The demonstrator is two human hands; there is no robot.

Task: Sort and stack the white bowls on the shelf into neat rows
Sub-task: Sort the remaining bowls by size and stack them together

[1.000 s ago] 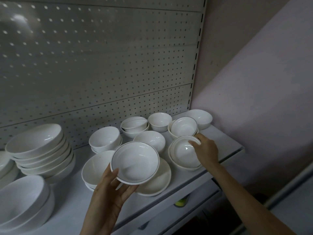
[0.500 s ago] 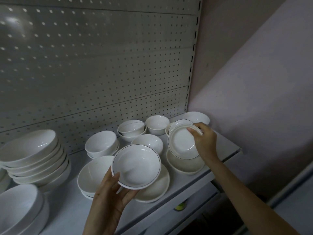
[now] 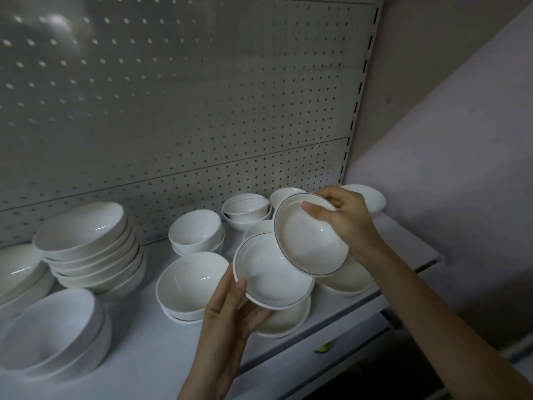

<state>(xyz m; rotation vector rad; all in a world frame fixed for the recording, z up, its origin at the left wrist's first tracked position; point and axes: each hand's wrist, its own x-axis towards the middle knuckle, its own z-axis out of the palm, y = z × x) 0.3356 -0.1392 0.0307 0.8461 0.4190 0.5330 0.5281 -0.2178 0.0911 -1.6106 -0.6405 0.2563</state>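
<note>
Above shelf (image 3: 150, 353): left hand (image 3: 227, 327) gripping black-rimmed shallow bowl (image 3: 271, 272); right hand (image 3: 346, 220) pinching second rimmed bowl (image 3: 308, 241), tilting, overlapping first.

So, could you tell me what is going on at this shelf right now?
A person is sorting white bowls on a shelf. The left hand holds a dark-rimmed shallow bowl above the shelf's front; the right hand holds a second dark-rimmed bowl, tilted, overlapping the first's rim, seemingly about to nest them. More bowls sit loose or stacked, with a tall stack at the left.
</note>
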